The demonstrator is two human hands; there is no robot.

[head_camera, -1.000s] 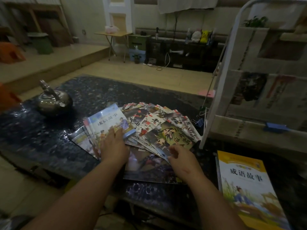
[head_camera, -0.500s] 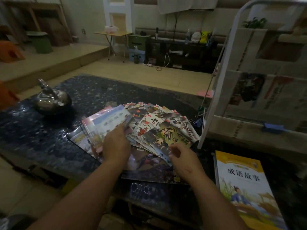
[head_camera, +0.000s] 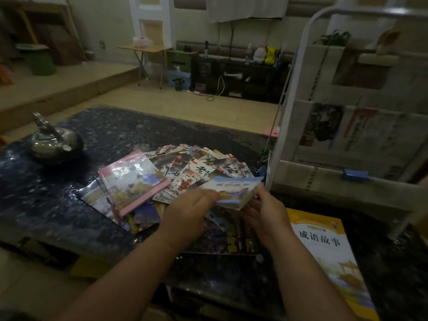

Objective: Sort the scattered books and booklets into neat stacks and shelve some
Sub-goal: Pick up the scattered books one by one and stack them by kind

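Observation:
A blue-covered book (head_camera: pixel 234 189) hangs just above the fanned pile of booklets (head_camera: pixel 199 167) in the middle of the dark table (head_camera: pixel 46 205). My left hand (head_camera: pixel 187 212) grips its left edge and my right hand (head_camera: pixel 264 212) holds its right end from below. A pink-edged book (head_camera: pixel 133 179) now lies on top at the left of the pile. More booklets (head_camera: pixel 231 237) lie partly hidden under my hands. A yellow book (head_camera: pixel 324 249) rests flat on the table at the right.
A metal kettle (head_camera: pixel 53 142) stands at the table's left. A white metal rack (head_camera: pixel 291 89) lined with newspaper (head_camera: pixel 370 140) rises at the right, a blue clip (head_camera: pixel 355 174) on its lower shelf. Beyond the table are open floor, a folding table (head_camera: pixel 144 48) and a dark cabinet (head_camera: pixel 238 75).
My left hand lifted the blue book off the left of the pile and carried it right, uncovering the pink-edged book. My right hand came up and took the book's other end.

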